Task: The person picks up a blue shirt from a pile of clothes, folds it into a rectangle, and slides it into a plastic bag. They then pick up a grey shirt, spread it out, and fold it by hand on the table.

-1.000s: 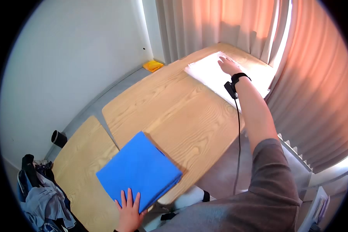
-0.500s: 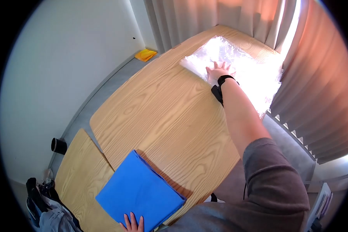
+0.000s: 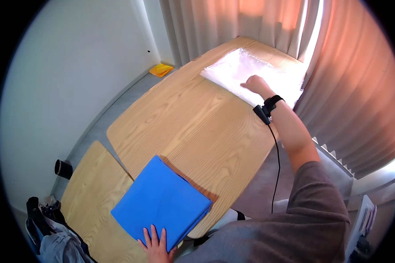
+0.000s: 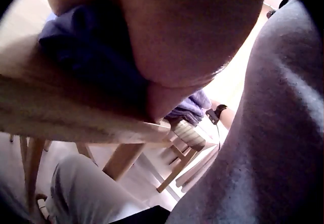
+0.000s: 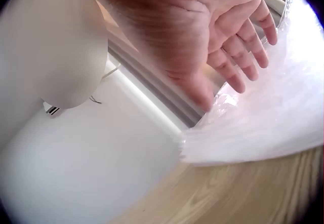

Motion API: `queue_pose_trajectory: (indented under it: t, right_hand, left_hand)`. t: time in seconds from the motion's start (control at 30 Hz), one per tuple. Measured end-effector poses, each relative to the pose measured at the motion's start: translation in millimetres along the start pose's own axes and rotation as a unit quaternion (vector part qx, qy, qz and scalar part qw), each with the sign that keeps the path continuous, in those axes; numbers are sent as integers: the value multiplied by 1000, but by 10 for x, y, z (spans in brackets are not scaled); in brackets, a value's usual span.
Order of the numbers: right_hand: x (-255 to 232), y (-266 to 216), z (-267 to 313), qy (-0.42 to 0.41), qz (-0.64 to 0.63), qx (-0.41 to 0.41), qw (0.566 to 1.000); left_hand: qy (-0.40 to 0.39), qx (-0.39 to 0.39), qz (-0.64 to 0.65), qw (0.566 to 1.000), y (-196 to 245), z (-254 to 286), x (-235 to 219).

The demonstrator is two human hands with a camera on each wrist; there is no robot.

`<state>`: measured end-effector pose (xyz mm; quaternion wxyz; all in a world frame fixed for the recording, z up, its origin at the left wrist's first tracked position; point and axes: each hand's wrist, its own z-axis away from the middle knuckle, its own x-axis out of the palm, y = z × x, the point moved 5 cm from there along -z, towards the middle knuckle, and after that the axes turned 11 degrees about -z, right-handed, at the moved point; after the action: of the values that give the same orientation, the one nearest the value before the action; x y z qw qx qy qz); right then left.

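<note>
Your left hand (image 3: 157,250) rests on the near edge of the blue cloth (image 3: 162,193), its fingers straight and spread over the top, with the thumb toward the side. It presses rather than pinches. Your right hand (image 3: 255,85) reaches out over the near part of the plastic (image 3: 230,72), holding nothing; the right wrist view shows its fingers loose and nearly straight, the thumb apart. You cannot tell whether the fingertips touch the sheet.

The cloth lies folded in a thick, neat block near you, across the join of the big table (image 3: 193,127) and the small table (image 3: 92,193). It looks soft and limp, probably light for its bulk and not fragile, but the layers may slide or open if you lift just the top one. Take it from beneath, one hand under each of two opposite sides, or grip the whole stack of folds together at the edge.

The plastic lies flat at the far end of the big table, by the curtain (image 3: 351,96). Its shine suggests a thin, slippery, nearly weightless film that creases easily and may cling to itself. Pinch it by a near corner or edge, between thumb and fingertips; a flat palm would likely skid.
</note>
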<state>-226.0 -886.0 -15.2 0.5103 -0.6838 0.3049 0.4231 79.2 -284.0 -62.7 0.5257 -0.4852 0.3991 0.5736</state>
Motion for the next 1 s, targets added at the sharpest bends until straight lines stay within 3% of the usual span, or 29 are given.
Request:
queue_pose_trajectory:
  t: [0.13, 0.2, 0.23, 0.37, 0.43, 0.57, 0.7, 0.87, 1.0]
  right_hand:
    - [93, -11, 291, 40, 37, 65, 996]
    - [109, 73, 256, 119, 11, 96, 988]
    - [90, 39, 276, 119, 10, 93, 989]
    - [47, 93, 273, 173, -64, 133, 974]
    - [38, 162, 270, 147, -199, 95, 964]
    - [-22, 480, 108, 220, -312, 179, 907]
    - [-373, 249, 330, 262, -342, 125, 893]
    - [-478, 244, 241, 236, -422, 99, 870]
    - [-525, -317, 336, 134, -528, 28, 838]
  left_hand:
    - [-6, -22, 7, 1000, 48, -75, -88]
    - [-3, -23, 12, 1000, 66, -75, -140]
    - [-1, -24, 18, 1000, 69, -64, -159]
    - [15, -22, 26, 999, 64, -54, -162]
    - [19, -22, 26, 999, 59, -54, -170]
    - [50, -17, 25, 998, 55, -40, -173]
    - [64, -18, 31, 997, 53, -30, -180]
    - [80, -19, 33, 996, 54, -21, -180]
    - [89, -17, 37, 995, 58, -4, -198]
